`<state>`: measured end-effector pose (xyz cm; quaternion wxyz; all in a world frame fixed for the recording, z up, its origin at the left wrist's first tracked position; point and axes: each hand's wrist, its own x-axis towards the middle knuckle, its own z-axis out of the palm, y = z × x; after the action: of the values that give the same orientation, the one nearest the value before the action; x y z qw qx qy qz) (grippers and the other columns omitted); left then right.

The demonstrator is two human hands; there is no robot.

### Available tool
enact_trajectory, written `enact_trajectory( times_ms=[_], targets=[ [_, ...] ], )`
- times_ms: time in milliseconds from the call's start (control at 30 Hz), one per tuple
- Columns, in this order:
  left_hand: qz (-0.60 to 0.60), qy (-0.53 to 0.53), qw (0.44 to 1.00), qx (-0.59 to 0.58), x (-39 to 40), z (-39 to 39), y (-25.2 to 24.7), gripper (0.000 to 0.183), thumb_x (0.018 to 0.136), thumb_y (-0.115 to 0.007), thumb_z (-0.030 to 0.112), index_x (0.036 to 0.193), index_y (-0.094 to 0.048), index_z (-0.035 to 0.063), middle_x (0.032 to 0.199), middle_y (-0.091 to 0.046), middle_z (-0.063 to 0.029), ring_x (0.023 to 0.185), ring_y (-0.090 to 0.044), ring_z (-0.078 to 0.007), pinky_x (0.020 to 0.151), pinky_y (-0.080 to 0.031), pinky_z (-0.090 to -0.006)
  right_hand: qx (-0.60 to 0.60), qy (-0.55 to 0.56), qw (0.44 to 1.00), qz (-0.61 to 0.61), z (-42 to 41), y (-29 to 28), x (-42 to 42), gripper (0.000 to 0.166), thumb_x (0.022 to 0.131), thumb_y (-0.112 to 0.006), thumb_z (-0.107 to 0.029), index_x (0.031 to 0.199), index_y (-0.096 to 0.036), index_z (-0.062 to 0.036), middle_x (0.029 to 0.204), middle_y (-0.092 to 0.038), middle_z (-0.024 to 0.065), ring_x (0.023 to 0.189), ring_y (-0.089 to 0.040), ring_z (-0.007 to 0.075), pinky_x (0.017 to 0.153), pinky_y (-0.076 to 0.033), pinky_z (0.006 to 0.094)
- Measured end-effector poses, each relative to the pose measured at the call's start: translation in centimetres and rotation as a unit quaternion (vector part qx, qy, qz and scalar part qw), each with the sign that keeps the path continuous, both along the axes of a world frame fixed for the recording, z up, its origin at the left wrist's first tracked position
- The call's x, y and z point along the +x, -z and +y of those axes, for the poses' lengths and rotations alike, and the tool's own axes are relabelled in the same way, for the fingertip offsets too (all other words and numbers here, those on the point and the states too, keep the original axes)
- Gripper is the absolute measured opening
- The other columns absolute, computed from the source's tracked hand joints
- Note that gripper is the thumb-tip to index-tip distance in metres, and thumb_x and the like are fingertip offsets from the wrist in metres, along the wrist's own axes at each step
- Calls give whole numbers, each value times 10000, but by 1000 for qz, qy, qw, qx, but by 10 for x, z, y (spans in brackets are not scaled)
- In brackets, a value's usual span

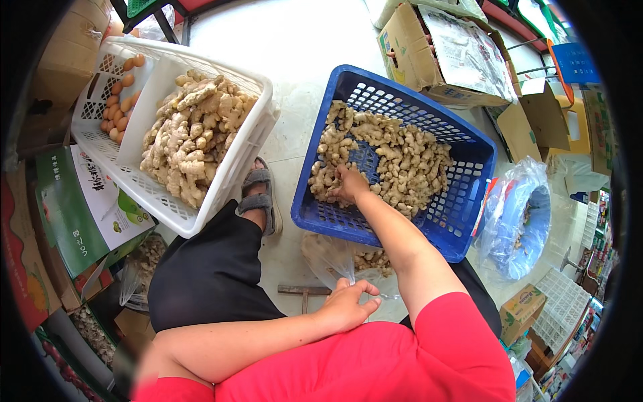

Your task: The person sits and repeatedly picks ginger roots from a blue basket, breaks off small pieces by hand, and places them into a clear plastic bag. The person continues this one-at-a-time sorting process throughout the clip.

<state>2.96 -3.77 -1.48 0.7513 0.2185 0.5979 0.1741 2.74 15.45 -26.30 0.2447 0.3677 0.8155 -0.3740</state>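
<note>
My right hand (350,185) reaches into a blue plastic crate (307,211) at its left side. Its thumb and fingers are spread against pieces of ginger root (325,173); whether they grip one cannot be made out. More ginger (412,156) is heaped across the crate, around a bare patch of its floor. In front of my body is my left hand (346,306), thumb and forefinger apart. Its upper fingers meet the gathered film of a clear plastic bag (329,251), but a hold is unclear. Ginger (371,259) shows in or behind that bag, below the crate.
To the left, a white plastic crate (188,226) holds large ginger (196,130) and brown eggs (119,113) behind a divider. A newspaper-topped carton (412,50) stands beyond the blue crate. A blue bag-lined container (540,226) is at right; a T-shaped bar (305,291) lies below.
</note>
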Motion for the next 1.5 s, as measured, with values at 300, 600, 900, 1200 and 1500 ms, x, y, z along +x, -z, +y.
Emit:
enact_trajectory(
  times_ms=[300,600,900,1200,1500],
  targets=[
    [-9,-26,1000,-2,2,-3,1,364,914,-585,352,1213,-565,144,1154,-433,-168,1082,-487,-293,994,-381,-348,-186,145,970,57,19,-3,15,307,760,-746,-190,790,-456,-91,720,-556,64,630,-561,190,555,-456,327],
    [12,-60,998,-3,-1,4,-2,327,896,-617,312,1153,-610,110,1196,-470,-144,1099,-492,-226,929,-431,-339,-375,427,786,242,48,-203,84,194,872,-659,-158,1032,-575,-88,866,-612,11,673,-607,102,468,-420,188],
    [-51,-93,994,5,6,6,16,306,911,-607,303,1159,-581,125,1134,-576,-38,1119,-445,-164,975,-322,-352,-379,519,666,380,21,-312,197,235,903,-595,-81,1130,-540,-52,933,-612,73,685,-614,141,421,-399,164],
    [125,-44,991,-32,-3,7,-3,555,930,-560,406,1376,-404,116,1375,-442,-150,1273,-416,-296,1022,-347,-437,-264,484,662,508,17,-358,253,206,912,-590,-80,1113,-551,-59,955,-612,53,681,-610,107,444,-393,162],
    [-245,-316,882,251,5,68,-92,457,996,-483,259,1379,-365,38,1395,-431,-137,1273,-451,-245,1052,-383,-367,-283,325,778,457,-21,-367,175,271,904,-613,-106,1167,-571,-53,919,-616,-10,638,-521,22,486,-380,165]
  ],
)
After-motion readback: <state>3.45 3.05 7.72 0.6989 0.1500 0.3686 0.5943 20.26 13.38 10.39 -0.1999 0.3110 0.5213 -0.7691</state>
